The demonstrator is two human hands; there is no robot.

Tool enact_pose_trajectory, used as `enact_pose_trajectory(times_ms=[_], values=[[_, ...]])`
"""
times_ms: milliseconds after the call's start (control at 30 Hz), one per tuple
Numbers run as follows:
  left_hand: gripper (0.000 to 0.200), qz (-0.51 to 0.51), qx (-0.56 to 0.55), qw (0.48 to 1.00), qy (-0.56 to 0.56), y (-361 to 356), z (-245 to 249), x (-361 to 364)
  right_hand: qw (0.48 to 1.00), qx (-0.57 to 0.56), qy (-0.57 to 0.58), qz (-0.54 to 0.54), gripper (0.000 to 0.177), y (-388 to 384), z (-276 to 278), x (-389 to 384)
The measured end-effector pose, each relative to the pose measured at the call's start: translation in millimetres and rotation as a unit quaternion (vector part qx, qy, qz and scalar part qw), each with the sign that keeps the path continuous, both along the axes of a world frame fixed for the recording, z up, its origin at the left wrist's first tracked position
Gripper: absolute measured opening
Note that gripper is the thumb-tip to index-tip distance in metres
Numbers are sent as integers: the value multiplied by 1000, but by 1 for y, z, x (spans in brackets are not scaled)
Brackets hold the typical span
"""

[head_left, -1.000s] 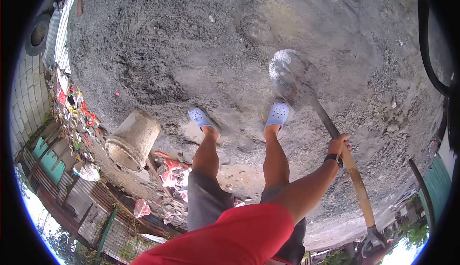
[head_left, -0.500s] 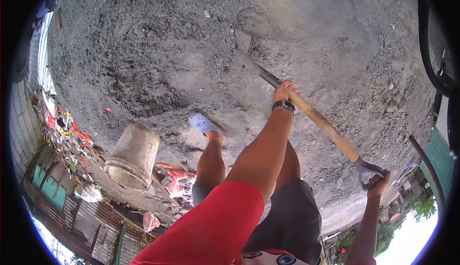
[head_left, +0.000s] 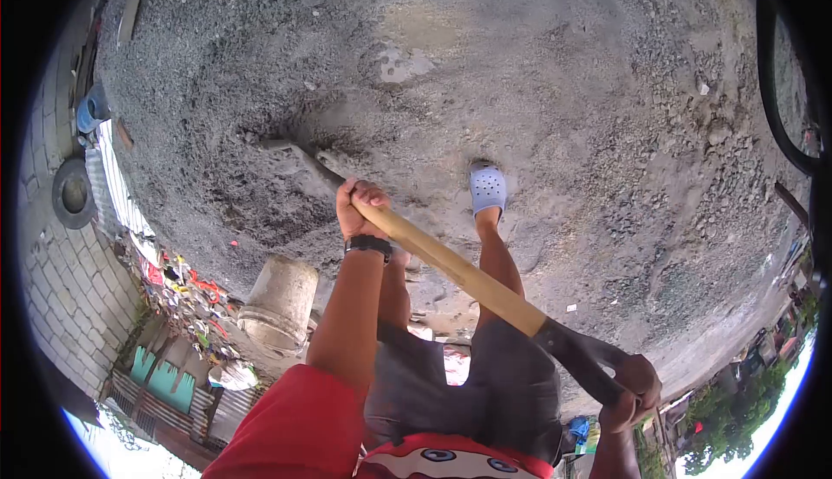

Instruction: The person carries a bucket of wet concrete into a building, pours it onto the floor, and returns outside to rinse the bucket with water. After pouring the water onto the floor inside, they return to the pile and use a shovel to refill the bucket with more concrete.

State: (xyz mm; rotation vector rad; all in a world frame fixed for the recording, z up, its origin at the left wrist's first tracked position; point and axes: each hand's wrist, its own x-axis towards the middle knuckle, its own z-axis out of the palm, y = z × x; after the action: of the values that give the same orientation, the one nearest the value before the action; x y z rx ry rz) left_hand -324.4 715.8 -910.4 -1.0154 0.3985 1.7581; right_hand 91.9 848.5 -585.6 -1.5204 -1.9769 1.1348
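Observation:
A shovel (head_left: 459, 273) with a wooden shaft slants across the view, its dark handle grip low on the right. My left hand (head_left: 359, 202), a black watch at its wrist, is wrapped round the lower shaft near the metal socket. On the handle grip, my right hand (head_left: 633, 392) is closed. The shovel's blade meets the loose grey gravel (head_left: 286, 210) left of centre and is partly hidden in it. A pale, dirt-caked bucket (head_left: 282, 299) stands near my left forearm.
My foot in a light-blue clog (head_left: 488, 188) is on the packed ground. Colourful litter (head_left: 191, 293) lies at the left, by a block wall (head_left: 74, 297). An old tyre (head_left: 74, 193) and a blue container (head_left: 92, 109) are farther off. A dark curved hose-like object (head_left: 771, 89) edges the right.
The shovel and both hands have swung left, with the blade now in the darker gravel. A clogged foot now shows right of the shaft's lower end. Both hands keep their hold.

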Motion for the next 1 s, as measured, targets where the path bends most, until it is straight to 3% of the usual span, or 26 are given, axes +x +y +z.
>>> enact_pose_trajectory(times_ms=[67, 133, 200, 233, 267, 300, 333, 400, 467, 533, 600, 633, 667, 700, 733, 767, 800, 833, 867, 900, 1000], values=[[28, -42, -53, 997, 25, -32, 12, -41, 984, -39, 93, 150, 33, 4, -4, -32], [33, -85, -103, 986, 97, -33, 28, -47, 979, -88, 103, 151, 33, 2, -10, -17], [30, -102, -121, 979, 126, -4, 37, -7, 990, -132, 30, -35, 34, 9, -8, 22], [26, -100, -173, 972, 124, 25, 49, 27, 989, -87, -36, -117, 33, 4, -11, 65], [23, -88, -207, 968, 115, 55, 53, 65, 967, -112, -49, -222, 32, 11, -6, 95], [23, -88, -195, 976, 32, 72, 38, 106, 934, -132, -50, -329, 33, 17, -2, 125], [24, -97, -141, 985, -23, 87, 22, 156, 862, -238, -8, -447, 34, 31, 24, 146], [25, -175, -141, 968, -113, 122, 12, 256, 817, -266, -109, -499, 34, 41, 72, 253], [24, -211, -156, 951, -163, 137, 10, 350, 818, -75, -194, -536, 37, 54, 106, 231], [22, -245, -168, 933, -205, 141, 8, 402, 810, -59, -226, -538, 38, 75, 115, 248], [22, -210, -156, 942, -212, 131, -13, 388, 830, -69, -222, -507, 36, 77, 98, 231], [20, -202, -182, 944, -190, 117, -43, 358, 858, -89, -187, -470, 35, 81, 59, 209], [19, -194, -207, 944, -166, 97, -80, 313, 855, -84, -205, -469, 38, 81, -2, 203], [15, -187, -196, 950, -154, 75, -108, 265, 826, -174, -161, -511, 39, 84, -47, 178], [14, -185, -251, 942, -127, 59, -102, 192, 827, -241, -122, -492, 40, 69, -93, 137], [15, -98, -275, 956, -22, 36, -128, 149, 833, -255, -81, -484, 40, 41, -136, 97], [17, -126, -242, 962, -24, 10, -148, 88, 827, -288, -40, -481, 39, 16, -168, 56], [19, -172, -204, 964, -21, -1, -153, 49, 836, -278, -22, -471, 37, 6, -174, 37], [20, -164, -260, 951, -3, 1, -145, 44, 845, -262, 5, -467, 36, -3, -175, 27], [21, -157, -271, 949, 37, 0, -132, 46, 844, -250, 21, -474, 36, -7, -171, 24], [16, -151, -266, 952, 14, -20, -99, 53, 831, -294, 29, -471, 35, -30, -136, 37]])
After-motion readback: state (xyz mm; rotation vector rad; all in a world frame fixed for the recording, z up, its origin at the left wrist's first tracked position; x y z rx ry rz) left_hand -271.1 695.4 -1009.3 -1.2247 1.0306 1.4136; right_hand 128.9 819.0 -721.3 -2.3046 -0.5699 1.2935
